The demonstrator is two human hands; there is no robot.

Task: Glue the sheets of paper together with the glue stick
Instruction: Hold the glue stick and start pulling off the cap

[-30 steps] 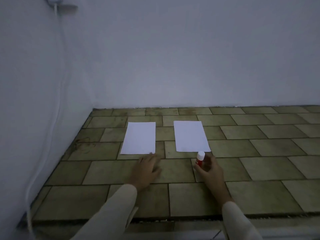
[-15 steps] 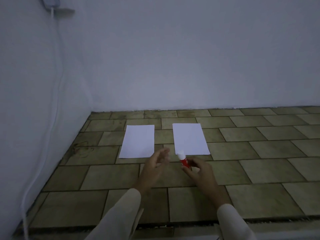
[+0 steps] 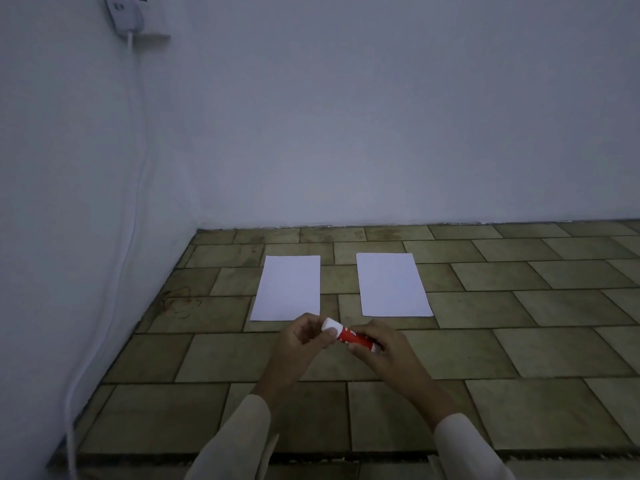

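Just short of the left sheet (image 3: 287,287) and the right sheet (image 3: 393,284), the left hand (image 3: 301,344) has come over to pinch the glue stick (image 3: 355,337) by its cap (image 3: 329,325) while the right hand (image 3: 384,351) grips the red body, so uncapping looks underway.

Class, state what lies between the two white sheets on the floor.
Nothing but bare tiled floor; the left sheet and right sheet lie apart, seen in the head view.

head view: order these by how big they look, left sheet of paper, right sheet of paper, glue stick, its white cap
1. left sheet of paper and right sheet of paper: they look alike, so no ranking between them
2. glue stick, small though nearer the camera
3. white cap, only one end of the stick
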